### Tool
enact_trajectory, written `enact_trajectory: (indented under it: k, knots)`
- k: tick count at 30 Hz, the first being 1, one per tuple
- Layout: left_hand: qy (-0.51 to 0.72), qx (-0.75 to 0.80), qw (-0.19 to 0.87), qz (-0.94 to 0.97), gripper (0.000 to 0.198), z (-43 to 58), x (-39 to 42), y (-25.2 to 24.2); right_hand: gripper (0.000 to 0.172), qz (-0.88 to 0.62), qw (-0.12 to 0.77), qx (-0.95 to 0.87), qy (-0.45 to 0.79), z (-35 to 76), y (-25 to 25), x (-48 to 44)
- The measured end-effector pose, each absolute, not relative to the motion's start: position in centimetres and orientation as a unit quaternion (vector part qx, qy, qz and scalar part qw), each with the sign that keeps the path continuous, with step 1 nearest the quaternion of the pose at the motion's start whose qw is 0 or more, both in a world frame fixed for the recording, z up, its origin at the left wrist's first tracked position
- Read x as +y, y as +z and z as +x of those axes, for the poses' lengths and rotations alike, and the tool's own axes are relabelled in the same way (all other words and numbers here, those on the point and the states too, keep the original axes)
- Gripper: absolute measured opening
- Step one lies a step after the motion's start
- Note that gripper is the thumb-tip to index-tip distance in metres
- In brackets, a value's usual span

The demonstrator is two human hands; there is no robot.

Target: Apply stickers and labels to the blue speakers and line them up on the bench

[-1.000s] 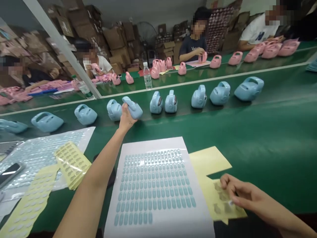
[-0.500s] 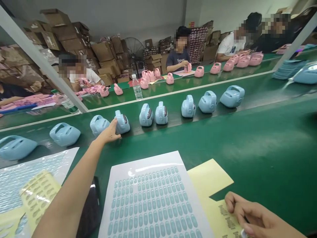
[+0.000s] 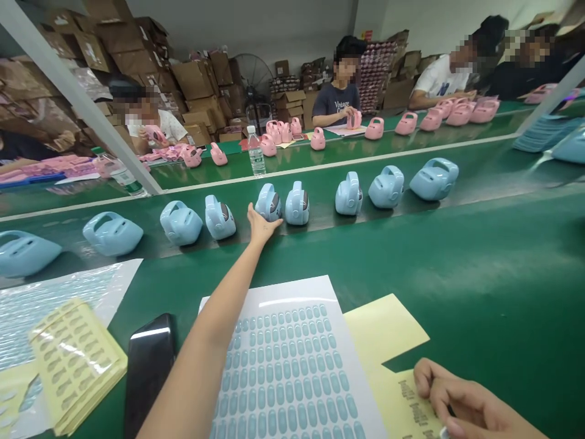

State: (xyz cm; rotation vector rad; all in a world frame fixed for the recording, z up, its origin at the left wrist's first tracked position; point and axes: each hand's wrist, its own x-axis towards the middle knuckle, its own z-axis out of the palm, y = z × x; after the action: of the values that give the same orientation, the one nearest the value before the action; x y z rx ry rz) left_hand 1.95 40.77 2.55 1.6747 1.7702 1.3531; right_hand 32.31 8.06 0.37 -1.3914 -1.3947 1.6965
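Observation:
My left hand (image 3: 262, 228) reaches across to the row of light-blue plastic housings with carry handles. Its thumb and fingers span the lower body of one blue housing (image 3: 269, 200), which leans slightly and has a dark face panel. Close by on its right stands another blue housing (image 3: 297, 204); on the left is a third blue housing (image 3: 219, 218). My right hand (image 3: 457, 393) rests at the lower right with curled fingers, over a yellow sheet (image 3: 409, 399) with small grey markings. A tiny white bit and something dark show at its fingertips, too small to name.
Before me lies a white sheet of pale-blue oval stickers (image 3: 286, 366). A black phone (image 3: 150, 372) and a stack of yellow sticker sheets (image 3: 75, 360) are on the left. Beyond a rail stands a water bottle (image 3: 256, 155), with co-workers handling pink housings (image 3: 375, 129).
My left hand has moved right, from one blue housing to another along the row. The first housing now stands free. My right hand stays nearly where it was.

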Motion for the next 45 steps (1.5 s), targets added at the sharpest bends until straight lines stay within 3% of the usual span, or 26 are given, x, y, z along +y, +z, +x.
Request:
enact_trajectory:
  k: [5, 8, 11, 15, 19, 22, 26, 37, 45]
  knots:
    - [0.515, 0.64, 0.279, 0.497, 0.063, 2.0, 41.5, 3.4, 0.048, -0.519, 0.277, -0.511, 0.626, 32.1, 0.9, 8.2]
    - [0.527, 0.637, 0.375, 0.419, 0.061, 0.8, 39.4, 5.3, 0.05, -0.507, 0.266, -0.532, 0.624, 31.9, 1.7, 8.5]
    - [0.515, 0.607, 0.481, 0.366, 0.046, -0.8, 34.8, 7.7, 0.044, -0.507, 0.226, -0.564, 0.612, 31.1, 2.9, 8.9]
    - [0.487, 0.574, 0.576, 0.319, 0.051, -2.0, 26.3, 10.0, 0.026, -0.465, 0.208, -0.666, 0.545, 28.8, 6.4, 9.5]
    - [0.466, 0.521, 0.671, 0.248, 0.057, -1.1, 18.8, 11.3, 0.017, -0.391, 0.293, -0.749, 0.447, 25.7, 10.8, 10.7]
    - [0.45, 0.503, 0.698, 0.239, 0.055, 0.2, 14.8, 11.9, 0.014, -0.377, 0.345, -0.771, 0.381, 23.6, 12.9, 11.4]
    - [0.433, 0.497, 0.716, 0.231, 0.052, 1.2, 11.4, 12.5, 0.012, -0.377, 0.35, -0.783, 0.35, 21.9, 13.9, 11.0]
    - [0.392, 0.473, 0.743, 0.266, 0.037, 2.1, 9.0, 14.1, 0.008, -0.399, 0.38, -0.801, 0.234, 21.6, 14.1, 9.1]
    - [0.397, 0.467, 0.75, 0.249, 0.035, 2.6, 8.6, 13.4, 0.009, -0.358, 0.476, -0.802, -0.037, 20.5, 10.5, 8.1]
